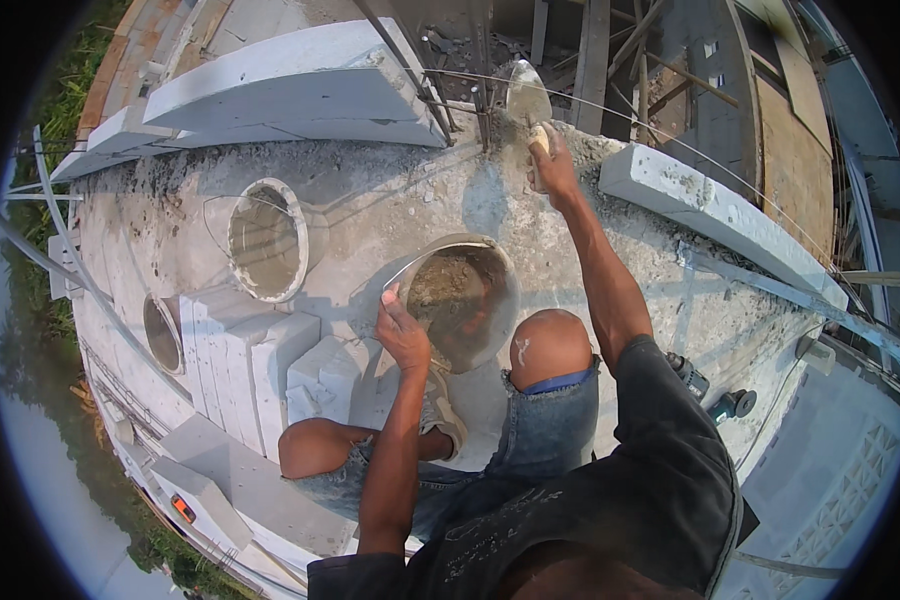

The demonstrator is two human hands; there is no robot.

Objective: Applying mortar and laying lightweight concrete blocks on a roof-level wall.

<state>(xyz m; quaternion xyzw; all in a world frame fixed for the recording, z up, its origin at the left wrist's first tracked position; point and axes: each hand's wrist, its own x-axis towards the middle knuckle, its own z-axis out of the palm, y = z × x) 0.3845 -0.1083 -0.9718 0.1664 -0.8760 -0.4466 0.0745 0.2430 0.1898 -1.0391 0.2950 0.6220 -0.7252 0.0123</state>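
Nearest, the person crouches on a rough concrete slab (390,200), knees up, with cut white blocks (260,360) stacked just beside the left leg. Their left hand (402,335) is closed over the near rim of a metal bucket (505,300) that stands between the knees and the wall line; the fingers curl on the edge, steadying or tipping it, and grey mortar (445,295) lies inside, well below the rim. Beyond it, the right arm is stretched far forward and the right hand (553,165) is wrapped tight round the pale handle of a trowel (527,97), whose blade points away and up near the rebar (482,90) at the slab's far edge. Whether the blade carries mortar I cannot tell; it looks grey all over. By my reading the step in hand is laying or spreading mortar at the far edge, in the gap between the long block (715,210) on the right and the big block (290,85) on the left, with a taut string line (670,140) running over them. The next move likely calls for bringing the trowel back to the bucket for a fresh scoop, with the left hand holding the rim firm so the bucket does not slide, and for keeping the blade clear of the string. To the left stand two more empty-looking pails (268,240), well apart from both hands.
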